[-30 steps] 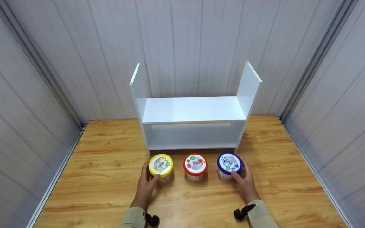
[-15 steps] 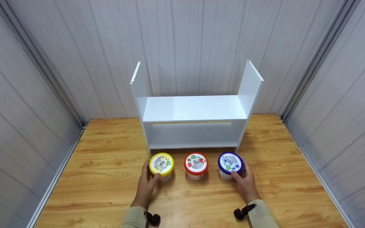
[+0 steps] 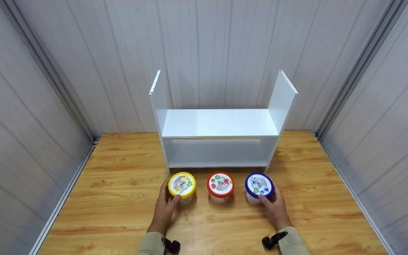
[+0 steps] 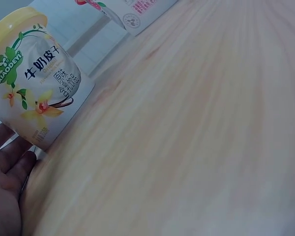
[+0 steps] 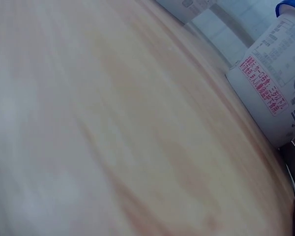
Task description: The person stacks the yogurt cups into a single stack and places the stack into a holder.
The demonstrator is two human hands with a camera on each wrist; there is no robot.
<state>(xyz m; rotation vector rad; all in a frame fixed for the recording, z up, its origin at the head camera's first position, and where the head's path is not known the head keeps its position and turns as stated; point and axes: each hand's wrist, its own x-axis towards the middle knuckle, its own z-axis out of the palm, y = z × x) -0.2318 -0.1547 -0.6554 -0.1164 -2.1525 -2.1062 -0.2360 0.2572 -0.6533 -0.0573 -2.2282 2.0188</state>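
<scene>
Three lidded cups stand in a row on the wooden table. At the left, my left hand (image 3: 164,209) holds the yellow-lidded cup (image 3: 182,185), its thumb at the near edge of the lid and fingers round the far left side. The left wrist view shows flowers and printed writing on that cup (image 4: 39,81). Between the hands is the red-lidded cup (image 3: 220,186), touched by neither. My right hand (image 3: 275,209) holds the blue-lidded cup (image 3: 259,186), thumb at the lid's near edge; its fingers are partly hidden. A barcode shows on the blue-lidded cup (image 5: 275,73) in the right wrist view.
Just behind the cups stands a white two-tier shelf (image 3: 221,122) with tall side panels. Pale panelled walls (image 3: 221,53) close in the table (image 3: 119,198) at the back and both sides. Black straps with small cameras sit on both wrists.
The head view has shifted slightly. Both hands keep the same hold on their cups, and all three cups stay where they were on the table.
</scene>
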